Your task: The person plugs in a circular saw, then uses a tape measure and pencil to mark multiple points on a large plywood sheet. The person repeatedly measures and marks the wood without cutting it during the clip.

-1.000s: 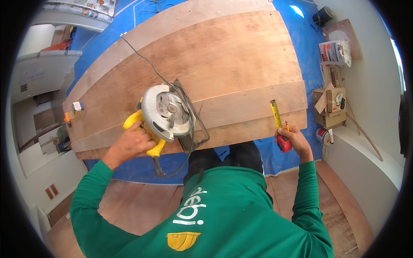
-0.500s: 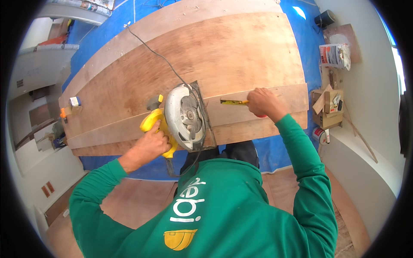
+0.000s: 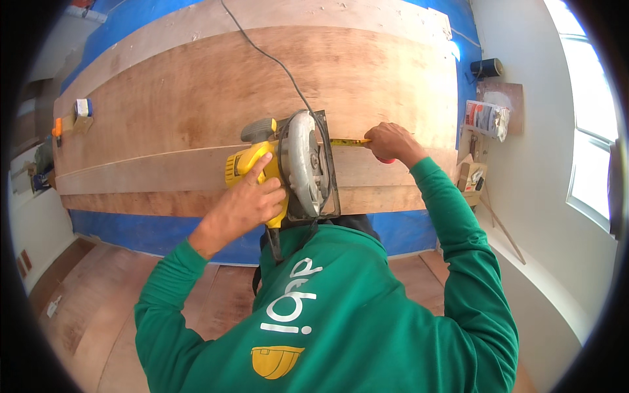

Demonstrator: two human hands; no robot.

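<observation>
Head view is showing a circular saw [image 3: 303,164] sitting over a long plank [image 3: 144,171] near the front edge of a wide wooden board [image 3: 190,85]. Its black cord [image 3: 278,62] is running up and away across the board. The left hand [image 3: 252,200] is grasping the saw's yellow handle, and its index finger is lying straight along the yellow body. To the right of the saw, the right hand [image 3: 396,144] is closing its fingers around a tape measure [image 3: 350,142]. Some red of the tape's case is showing beneath that hand, and the yellow blade is stretching leftward to the edge of the saw's base plate; I cannot tell whether they are touching. Blue sheeting [image 3: 177,237] is spreading beneath the board. At the board's far left, a small block [image 3: 83,118] is resting near an orange-handled item [image 3: 57,129].
</observation>
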